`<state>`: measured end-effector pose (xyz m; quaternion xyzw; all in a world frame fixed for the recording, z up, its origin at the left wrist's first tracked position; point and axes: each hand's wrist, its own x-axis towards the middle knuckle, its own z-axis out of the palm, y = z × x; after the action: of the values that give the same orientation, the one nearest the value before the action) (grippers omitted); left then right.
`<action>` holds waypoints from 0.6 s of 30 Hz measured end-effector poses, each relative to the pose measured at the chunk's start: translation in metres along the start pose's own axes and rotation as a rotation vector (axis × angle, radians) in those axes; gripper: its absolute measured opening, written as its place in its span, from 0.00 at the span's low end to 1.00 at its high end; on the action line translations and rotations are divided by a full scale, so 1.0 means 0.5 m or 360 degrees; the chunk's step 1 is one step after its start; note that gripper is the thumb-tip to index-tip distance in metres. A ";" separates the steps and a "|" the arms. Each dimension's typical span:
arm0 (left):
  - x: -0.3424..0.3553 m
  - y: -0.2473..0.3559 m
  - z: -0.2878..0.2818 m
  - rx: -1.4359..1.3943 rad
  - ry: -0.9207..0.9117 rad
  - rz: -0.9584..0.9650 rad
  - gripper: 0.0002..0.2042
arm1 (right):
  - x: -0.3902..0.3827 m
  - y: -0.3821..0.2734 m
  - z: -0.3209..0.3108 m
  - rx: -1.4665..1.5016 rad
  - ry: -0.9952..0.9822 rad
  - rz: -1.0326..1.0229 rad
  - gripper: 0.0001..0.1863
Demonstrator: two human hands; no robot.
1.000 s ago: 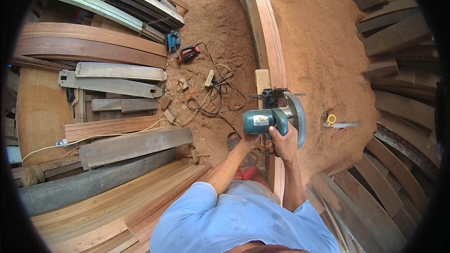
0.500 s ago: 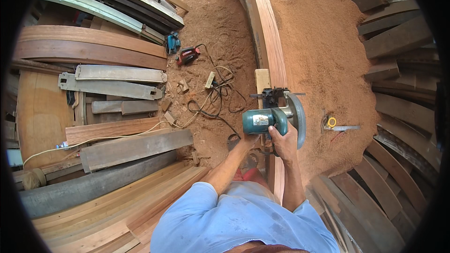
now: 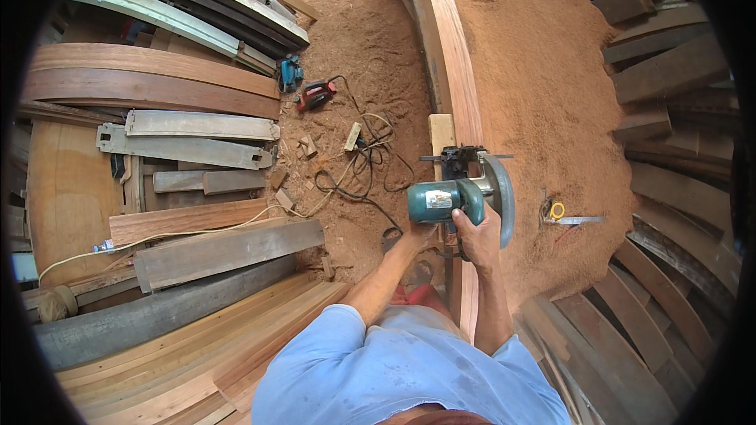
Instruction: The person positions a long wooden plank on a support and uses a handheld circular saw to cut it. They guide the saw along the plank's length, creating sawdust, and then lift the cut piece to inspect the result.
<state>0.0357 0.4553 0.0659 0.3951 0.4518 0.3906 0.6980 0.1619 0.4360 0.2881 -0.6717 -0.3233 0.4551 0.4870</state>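
A saw point(image 3: 461, 193), a circular one with a teal motor body and a grey blade guard, sits on a long reddish plank point(image 3: 449, 71) just ahead of the hands. The right hand point(image 3: 476, 238) is clenched round the saw's rear handle. The left hand point(image 3: 413, 236) lies just below the motor body; whether it grips anything cannot be told. The plank is smooth and narrow, standing on edge and running straight away from the hands, bent by the lens. A short pale block point(image 3: 441, 132) rests against it just beyond the saw.

The floor point(image 3: 543, 79) is loose, red-brown sawdust, heaped deep to the right of the hands and thinner to the left. A yellow-ringed tool and a metal rule point(image 3: 572, 219) lie in the sawdust just right of the right hand. Left of the hands and ahead, black cords point(image 3: 362, 173) tangle over the dust among small wood offcuts. Beyond them sit a red power tool point(image 3: 315, 94) and a blue one point(image 3: 290, 72), well apart from the hands.

Far left, weathered grey boards point(image 3: 189, 138) and brown planks point(image 3: 150, 83) lie stacked, some notched, some curved. A pale cord point(image 3: 181, 232) trails across them. Rough dark timbers point(image 3: 669, 71) fan out on the right. Fresh, pale boards point(image 3: 197, 346) lie near the person's left elbow.
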 end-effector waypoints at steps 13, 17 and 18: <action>0.046 0.019 0.009 0.0176 0.0056 -0.0016 0.16 | 0.036 -0.029 0.005 -0.0015 -0.0021 0.0028 0.07; 0.060 -0.003 0.003 0.0143 0.0050 -0.0001 0.17 | 0.047 -0.017 0.008 -0.0012 -0.0004 -0.0021 0.08; 0.063 -0.006 0.001 0.0162 0.0053 -0.0011 0.17 | 0.051 -0.016 0.009 -0.0017 -0.0006 -0.0014 0.08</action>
<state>0.0460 0.4827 0.0533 0.4219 0.4841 0.3713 0.6707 0.1676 0.4623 0.2875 -0.6720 -0.3296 0.4525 0.4848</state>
